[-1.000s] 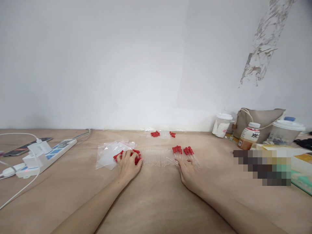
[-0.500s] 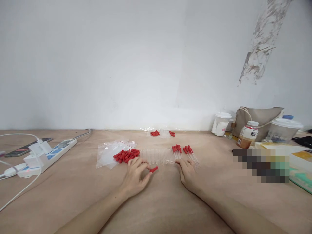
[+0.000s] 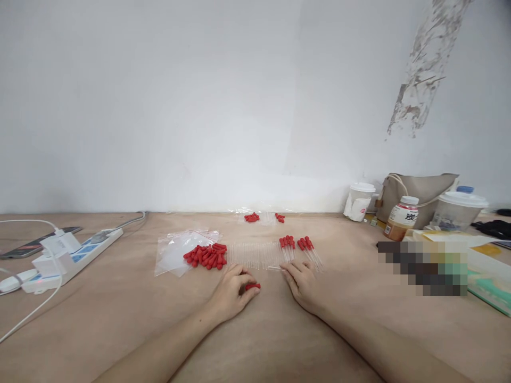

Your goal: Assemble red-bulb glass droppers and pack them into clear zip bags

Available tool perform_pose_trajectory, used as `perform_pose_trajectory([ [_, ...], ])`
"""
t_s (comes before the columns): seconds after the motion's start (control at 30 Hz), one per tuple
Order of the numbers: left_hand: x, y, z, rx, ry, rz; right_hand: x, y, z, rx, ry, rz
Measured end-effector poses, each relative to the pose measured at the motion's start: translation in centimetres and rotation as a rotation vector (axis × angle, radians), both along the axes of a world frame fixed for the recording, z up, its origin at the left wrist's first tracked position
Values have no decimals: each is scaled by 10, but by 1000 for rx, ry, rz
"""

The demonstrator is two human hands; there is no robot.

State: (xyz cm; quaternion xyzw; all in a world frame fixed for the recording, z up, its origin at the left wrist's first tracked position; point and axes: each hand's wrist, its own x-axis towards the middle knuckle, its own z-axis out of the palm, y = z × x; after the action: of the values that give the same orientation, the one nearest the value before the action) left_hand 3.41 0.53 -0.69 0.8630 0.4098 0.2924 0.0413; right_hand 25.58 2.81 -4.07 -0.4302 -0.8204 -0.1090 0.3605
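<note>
My left hand [image 3: 232, 293] is closed around a red rubber dropper bulb [image 3: 253, 286], just above the table. The fingertips of my right hand [image 3: 304, 284] pinch the end of a glass dropper tube [image 3: 273, 267], which points to the left. Behind my hands lies a row of clear glass tubes [image 3: 251, 255], side by side. A pile of red bulbs [image 3: 205, 256] is heaped at the row's left end. To its right lie droppers with red bulbs on glass tubes, in one group [image 3: 287, 243] and a second group [image 3: 306, 244].
Plastic bags [image 3: 171, 255] lie beneath the bulb pile's left side. Further back is a clear bag with more red bulbs [image 3: 252, 217]. A power strip [image 3: 85, 258] with cables lies left. On the right stand a white-lidded cup [image 3: 359, 202], a bottle [image 3: 402, 218] and a grey bag [image 3: 423, 197].
My left hand has drawn back from the bulb pile, toward me and slightly right, with the red bulb. My right hand has shifted slightly, still at the glass tube. The camera view has moved a little.
</note>
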Motion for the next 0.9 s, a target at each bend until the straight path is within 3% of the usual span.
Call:
perform_pose_trajectory([
  [0.17,2,-2,1,35,-24,73,-8,-14,10,13,29,87],
  [0.33,-1,-3,-1,52,-45,40,-15,-26,19,-36,44,181],
  [0.9,1,-7,4,19,33,-72,-12,-18,11,-53,56,262],
])
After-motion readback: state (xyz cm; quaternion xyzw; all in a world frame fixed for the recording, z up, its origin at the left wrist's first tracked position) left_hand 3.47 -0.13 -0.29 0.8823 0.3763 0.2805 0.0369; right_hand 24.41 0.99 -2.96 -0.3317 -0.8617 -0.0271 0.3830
